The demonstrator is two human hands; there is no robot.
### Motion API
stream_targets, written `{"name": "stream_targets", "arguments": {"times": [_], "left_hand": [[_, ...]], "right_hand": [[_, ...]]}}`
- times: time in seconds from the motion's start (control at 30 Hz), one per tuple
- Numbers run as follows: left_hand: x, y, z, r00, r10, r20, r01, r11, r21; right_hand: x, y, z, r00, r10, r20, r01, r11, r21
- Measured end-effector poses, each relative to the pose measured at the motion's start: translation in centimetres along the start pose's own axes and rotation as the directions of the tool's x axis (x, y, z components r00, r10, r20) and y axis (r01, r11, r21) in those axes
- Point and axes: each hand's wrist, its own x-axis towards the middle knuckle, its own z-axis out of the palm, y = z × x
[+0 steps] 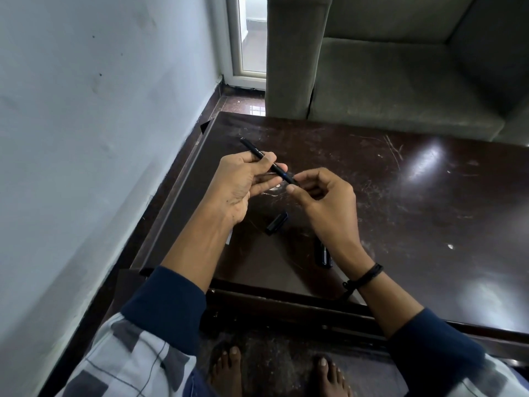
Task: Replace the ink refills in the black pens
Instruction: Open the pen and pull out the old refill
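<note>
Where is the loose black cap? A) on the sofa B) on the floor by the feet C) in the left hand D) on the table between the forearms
D: the black cap lies on the table between the forearms, below the pen that the left hand grips and the right hand pinches.

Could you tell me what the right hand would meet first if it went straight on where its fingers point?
The right hand pinches the pen at its tip; going on along the pen, it would likely meet the fingers of the left hand, though depth is unclear.
</note>
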Motion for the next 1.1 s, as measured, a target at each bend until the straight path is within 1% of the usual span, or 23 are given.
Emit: {"name": "stream_targets", "arguments": {"times": [0.1,0.33,0.5,0.63,0.73,0.8,0.9,1.1], "left_hand": [[0.05,0.09,-0.11,1.0,0.008,0.003,-0.008,1.0,-0.011],[0.07,-0.24,-0.02,1.0,-0.003,0.008,0.003,1.0,0.014],[0.21,-0.16,-0.11,1.0,0.003,0.006,-0.003,1.0,0.004],[0.16,-0.38,0.02,1.0,-0.005,0.012,0.005,1.0,0.016],[0.13,-0.49,0.12,1.0,-0.007,0.009,0.006,1.0,0.026],[0.16,-0.39,0.05,1.0,-0.006,0.009,0.006,1.0,0.019],[0.15,-0.18,-0.07,1.0,-0.005,0.013,0.004,1.0,0.004],[0.02,-0.44,0.13,1.0,-0.004,0.025,0.003,1.0,0.03]], "right_hand": [[-0.07,-0.09,-0.01,1.0,0.019,-0.01,-0.019,0.999,0.029],[0.02,0.15,0.07,1.0,-0.004,-0.011,0.003,0.999,-0.051],[0.01,0.05,0.1,1.0,0.025,-0.02,-0.024,0.999,0.024],[0.03,0.16,0.05,1.0,0.016,-0.026,-0.017,0.999,-0.039],[0.01,0.16,-0.08,1.0,0.002,-0.03,-0.004,0.999,-0.054],[0.02,0.13,-0.07,1.0,-0.006,-0.026,0.005,0.999,-0.042],[-0.02,-0.06,-0.04,1.0,0.02,-0.023,-0.019,1.0,0.012],[0.09,0.08,-0.06,1.0,0.019,-0.021,-0.02,0.998,-0.061]]}}
